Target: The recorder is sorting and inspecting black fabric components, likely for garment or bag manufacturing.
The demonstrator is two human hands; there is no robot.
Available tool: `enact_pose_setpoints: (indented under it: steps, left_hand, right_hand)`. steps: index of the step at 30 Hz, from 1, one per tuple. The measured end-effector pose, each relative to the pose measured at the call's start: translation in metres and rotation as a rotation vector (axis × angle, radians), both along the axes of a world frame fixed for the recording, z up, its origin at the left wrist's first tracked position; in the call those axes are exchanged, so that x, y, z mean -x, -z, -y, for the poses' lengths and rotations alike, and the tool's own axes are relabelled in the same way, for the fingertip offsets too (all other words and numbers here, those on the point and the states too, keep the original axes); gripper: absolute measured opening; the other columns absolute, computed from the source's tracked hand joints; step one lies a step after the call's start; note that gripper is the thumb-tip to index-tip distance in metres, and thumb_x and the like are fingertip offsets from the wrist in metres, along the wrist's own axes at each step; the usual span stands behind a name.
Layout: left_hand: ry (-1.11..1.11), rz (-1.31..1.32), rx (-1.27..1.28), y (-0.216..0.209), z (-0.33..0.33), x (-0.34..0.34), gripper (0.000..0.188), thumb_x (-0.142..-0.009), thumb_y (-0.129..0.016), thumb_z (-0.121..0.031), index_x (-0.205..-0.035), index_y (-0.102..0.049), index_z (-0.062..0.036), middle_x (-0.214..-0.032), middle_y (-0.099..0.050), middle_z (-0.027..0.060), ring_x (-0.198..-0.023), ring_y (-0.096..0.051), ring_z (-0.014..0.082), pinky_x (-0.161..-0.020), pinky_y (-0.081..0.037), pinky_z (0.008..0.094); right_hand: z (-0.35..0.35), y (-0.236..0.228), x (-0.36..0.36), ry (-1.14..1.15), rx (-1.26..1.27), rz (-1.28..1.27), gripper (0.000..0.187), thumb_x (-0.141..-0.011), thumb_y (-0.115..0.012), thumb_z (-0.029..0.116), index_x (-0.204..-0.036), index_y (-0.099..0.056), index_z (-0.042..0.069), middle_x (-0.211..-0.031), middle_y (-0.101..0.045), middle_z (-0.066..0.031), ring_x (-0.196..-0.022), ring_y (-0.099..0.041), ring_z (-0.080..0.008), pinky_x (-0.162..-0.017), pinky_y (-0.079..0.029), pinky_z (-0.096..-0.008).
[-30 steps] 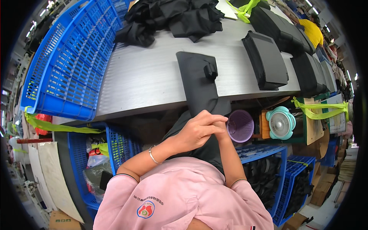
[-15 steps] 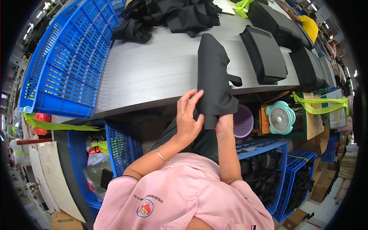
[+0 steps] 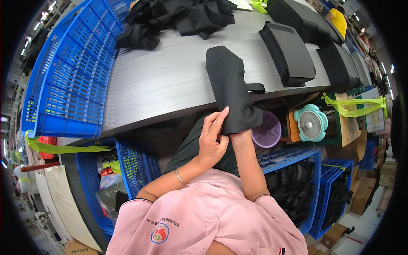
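A black fabric pouch (image 3: 227, 83) with a short side strap (image 3: 256, 88) is held out in front of me, its far end over the grey table. My left hand (image 3: 213, 138) grips its lower left edge, index finger laid along the cloth and thumb near the bottom rim. Up to the wrist, my right hand (image 3: 242, 136) is inside the pouch's near opening, so its fingers are hidden.
A blue plastic crate (image 3: 76, 72) stands on the table's left. Crumpled black fabric (image 3: 182, 19) lies at the back, stacked black pieces (image 3: 287, 53) at right. Below the edge are a purple basket (image 3: 267, 129), a teal fan (image 3: 311, 123) and blue crates (image 3: 289, 159).
The pouch has shifted slightly left and tilted, its far end leaning left. My right hand has gone deeper into the opening, and the flap at the near end no longer hangs out.
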State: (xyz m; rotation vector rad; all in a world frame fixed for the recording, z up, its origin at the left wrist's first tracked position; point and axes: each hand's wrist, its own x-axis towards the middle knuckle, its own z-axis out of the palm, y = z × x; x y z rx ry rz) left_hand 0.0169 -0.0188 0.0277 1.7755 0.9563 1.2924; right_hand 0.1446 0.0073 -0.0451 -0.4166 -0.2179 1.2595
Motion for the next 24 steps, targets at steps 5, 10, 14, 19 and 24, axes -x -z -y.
enact_pose_setpoints:
  steps: [5,10,14,19,24]
  left_hand:
    - [0.036,0.062,0.056,0.004,-0.008,0.002,0.082,-0.068,-0.053,0.020,-0.143,-0.054,-0.0134,-0.120,-0.051,0.0081,-0.082,-0.052,0.0164,-0.068,-0.047,0.0272]
    - [0.066,0.063,0.070,0.000,-0.008,0.006,0.084,-0.068,-0.053,0.020,-0.145,-0.052,-0.0142,-0.123,-0.049,0.0083,-0.084,-0.052,0.0162,-0.069,-0.048,0.0272]
    - [0.109,0.056,0.082,-0.004,-0.006,0.008,0.084,-0.070,-0.054,0.017,-0.148,-0.048,-0.0142,-0.127,-0.045,0.0100,-0.086,-0.052,0.0175,-0.070,-0.048,0.0276]
    - [0.150,0.098,0.088,-0.005,-0.005,0.018,0.077,-0.076,-0.058,0.011,-0.149,-0.044,-0.0090,-0.139,-0.043,0.0138,-0.097,-0.054,0.0185,-0.077,-0.051,0.0282]
    - [0.072,0.058,0.059,-0.003,-0.018,0.034,0.068,-0.082,-0.061,0.006,-0.147,-0.046,-0.0045,-0.145,-0.045,0.0161,-0.105,-0.056,0.0184,-0.083,-0.053,0.0296]
  right_hand:
    - [0.003,-0.016,0.001,-0.041,0.111,0.048,0.031,-0.098,-0.057,0.025,-0.118,-0.062,0.002,-0.111,-0.067,-0.0110,-0.095,-0.067,-0.0227,-0.080,-0.059,-0.0351]
    - [0.007,-0.035,0.006,-0.038,0.175,0.051,0.030,-0.099,-0.055,0.025,-0.118,-0.062,0.002,-0.111,-0.067,-0.0118,-0.095,-0.068,-0.0236,-0.079,-0.059,-0.0354]
    - [0.007,-0.051,0.014,0.023,0.258,0.054,0.032,-0.100,-0.053,0.026,-0.121,-0.060,0.003,-0.113,-0.066,-0.0119,-0.096,-0.068,-0.0244,-0.081,-0.060,-0.0367]
    - [-0.001,-0.050,0.013,-0.036,0.227,0.090,0.035,-0.102,-0.050,0.028,-0.126,-0.057,0.003,-0.117,-0.064,-0.0114,-0.100,-0.066,-0.0249,-0.085,-0.059,-0.0384]
    - [-0.027,-0.038,0.028,0.184,0.419,0.132,0.045,-0.103,-0.045,0.040,-0.134,-0.053,0.007,-0.125,-0.061,-0.0107,-0.116,-0.059,-0.0271,-0.098,-0.051,-0.0426]
